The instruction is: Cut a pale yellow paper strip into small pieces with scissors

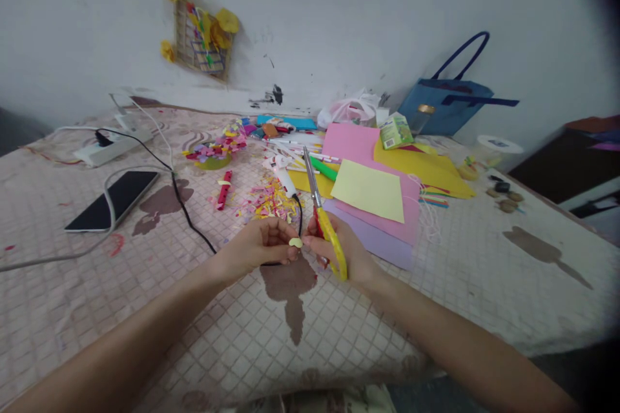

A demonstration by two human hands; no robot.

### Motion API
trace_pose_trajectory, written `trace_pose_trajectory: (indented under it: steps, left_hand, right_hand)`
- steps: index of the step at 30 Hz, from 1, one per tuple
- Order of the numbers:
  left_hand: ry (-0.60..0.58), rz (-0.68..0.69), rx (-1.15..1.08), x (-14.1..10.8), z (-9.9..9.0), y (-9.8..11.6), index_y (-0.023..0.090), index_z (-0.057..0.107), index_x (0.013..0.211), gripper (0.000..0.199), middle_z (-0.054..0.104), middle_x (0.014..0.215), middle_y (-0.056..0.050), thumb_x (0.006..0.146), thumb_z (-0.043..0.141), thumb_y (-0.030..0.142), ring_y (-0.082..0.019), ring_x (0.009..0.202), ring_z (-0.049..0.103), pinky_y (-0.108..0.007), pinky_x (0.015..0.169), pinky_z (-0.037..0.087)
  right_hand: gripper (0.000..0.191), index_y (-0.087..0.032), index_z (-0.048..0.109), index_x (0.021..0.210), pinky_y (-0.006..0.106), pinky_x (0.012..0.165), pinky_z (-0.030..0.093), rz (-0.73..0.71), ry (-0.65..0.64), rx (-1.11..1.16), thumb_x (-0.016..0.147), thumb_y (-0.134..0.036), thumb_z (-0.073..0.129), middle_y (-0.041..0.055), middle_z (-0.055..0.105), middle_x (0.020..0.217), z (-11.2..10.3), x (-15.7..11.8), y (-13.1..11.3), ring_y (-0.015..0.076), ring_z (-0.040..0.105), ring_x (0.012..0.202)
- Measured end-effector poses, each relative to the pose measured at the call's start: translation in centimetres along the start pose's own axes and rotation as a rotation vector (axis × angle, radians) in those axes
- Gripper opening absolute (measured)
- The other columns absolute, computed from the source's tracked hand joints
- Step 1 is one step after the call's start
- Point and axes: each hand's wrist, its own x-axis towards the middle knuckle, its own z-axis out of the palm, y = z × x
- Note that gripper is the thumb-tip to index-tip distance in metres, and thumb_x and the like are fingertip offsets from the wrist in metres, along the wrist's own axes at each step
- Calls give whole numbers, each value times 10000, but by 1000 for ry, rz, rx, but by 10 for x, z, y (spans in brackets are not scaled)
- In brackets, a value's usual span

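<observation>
Between the thumb and fingers of my left hand [271, 242] is a small pale yellow paper piece [295, 242]. My right hand [339, 246] is wrapped round the yellow and red handles of a pair of scissors [314, 188], whose blades point up and away from me. The fingertips of my right hand come very close to the paper piece; whether they touch it cannot be told. Beyond my hands lie a white glue gun [283, 177] with a black cord and a heap of paper scraps [272, 201]. A pale yellow sheet [369, 191] rests on pink paper [349, 142].
A phone [113, 201], cables and a power strip [113, 147] occupy the left side of the table. A red strip [224, 190] and a tray of coloured pieces [213, 160] lie left of centre. A blue bag [443, 106] stands at the back right.
</observation>
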Motion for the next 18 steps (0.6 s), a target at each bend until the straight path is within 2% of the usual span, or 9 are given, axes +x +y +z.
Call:
trace_pose_trajectory:
  steps: [5, 12, 18]
  left_hand:
    - [-12, 46, 18, 1, 0, 0, 124, 559, 840, 236, 609, 734, 1, 684, 714, 210, -79, 652, 550, -205, 602, 432]
    - [41, 21, 31, 0, 4, 3, 133, 557, 829, 235, 601, 719, 4, 691, 706, 251, -80, 633, 546, -204, 587, 423]
    - [37, 30, 57, 0, 4, 3, 137, 561, 830, 221, 593, 704, 6, 710, 688, 273, -79, 620, 534, -204, 580, 410]
  right_hand:
    - [305, -195, 427, 765, 185, 319, 362, 13, -1, 26, 633, -330, 666, -62, 499, 648, 0, 0, 0, 43, 415, 362]
    - [306, -200, 424, 765, 194, 322, 370, 3, -14, 38, 635, -320, 673, -66, 490, 628, 0, 0, 2, 42, 405, 348]
    - [281, -198, 426, 731, 206, 327, 386, -13, -29, 8, 638, -305, 668, -75, 468, 587, -1, 0, 1, 51, 410, 354]
